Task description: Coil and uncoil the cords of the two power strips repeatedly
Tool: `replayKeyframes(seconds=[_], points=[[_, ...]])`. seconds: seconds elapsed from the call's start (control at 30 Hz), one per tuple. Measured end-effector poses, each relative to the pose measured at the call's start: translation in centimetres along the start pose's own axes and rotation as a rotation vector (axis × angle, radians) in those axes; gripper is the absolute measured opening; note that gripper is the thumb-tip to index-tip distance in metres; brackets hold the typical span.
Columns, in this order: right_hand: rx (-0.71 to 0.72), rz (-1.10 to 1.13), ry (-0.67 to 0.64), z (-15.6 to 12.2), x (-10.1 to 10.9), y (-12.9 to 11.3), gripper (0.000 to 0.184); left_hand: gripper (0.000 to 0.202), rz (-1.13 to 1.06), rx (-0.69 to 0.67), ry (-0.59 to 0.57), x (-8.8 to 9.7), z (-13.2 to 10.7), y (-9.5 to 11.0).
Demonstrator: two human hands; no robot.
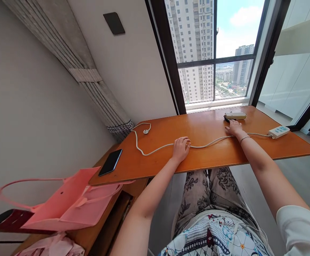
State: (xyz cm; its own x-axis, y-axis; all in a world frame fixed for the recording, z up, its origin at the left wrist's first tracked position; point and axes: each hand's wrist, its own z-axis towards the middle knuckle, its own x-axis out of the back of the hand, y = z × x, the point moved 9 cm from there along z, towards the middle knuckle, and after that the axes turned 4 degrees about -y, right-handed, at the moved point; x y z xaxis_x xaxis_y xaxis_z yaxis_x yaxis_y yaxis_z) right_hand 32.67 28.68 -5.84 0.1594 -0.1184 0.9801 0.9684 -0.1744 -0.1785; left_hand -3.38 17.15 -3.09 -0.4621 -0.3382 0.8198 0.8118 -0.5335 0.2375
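My left hand [181,148] rests on the wooden table with its fingers flat and close together, over a white power cord [157,149]. My right hand [234,128], with a bracelet at the wrist, is palm down with fingers apart. Its fingertips are at a small black item [227,117] beside a long cream-coloured block [235,116]; whether they touch it I cannot tell. The cord runs under both hands, from a plug [145,131] at the left to a white power strip [278,132] at the right.
A dark phone [110,162] lies at the left end of the orange-brown table [197,124]. Beyond that end, a pink bag [72,202] sits on a lower wooden surface. A window [213,64] stands behind the table, and a tied curtain [98,89] hangs at the left.
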Motion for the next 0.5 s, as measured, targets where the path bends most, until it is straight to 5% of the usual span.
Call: replayKeyframes(seconds=[0.1, 0.33, 0.5], points=[[-0.016, 0.013, -0.039, 1.1, -0.7, 0.1, 0.069, 0.021, -0.028, -0.094, -0.048, -1.5, -0.6, 1.6], [-0.036, 0.009, -0.114, 2.0, -1.5, 0.2, 0.078, 0.020, -0.054, -0.045, -0.068, -1.6, -0.6, 1.0], [-0.058, -0.027, -0.088, 1.9, -0.5, -0.2, 0.062, 0.018, -0.064, -0.044, -0.078, -1.8, -0.6, 1.1]])
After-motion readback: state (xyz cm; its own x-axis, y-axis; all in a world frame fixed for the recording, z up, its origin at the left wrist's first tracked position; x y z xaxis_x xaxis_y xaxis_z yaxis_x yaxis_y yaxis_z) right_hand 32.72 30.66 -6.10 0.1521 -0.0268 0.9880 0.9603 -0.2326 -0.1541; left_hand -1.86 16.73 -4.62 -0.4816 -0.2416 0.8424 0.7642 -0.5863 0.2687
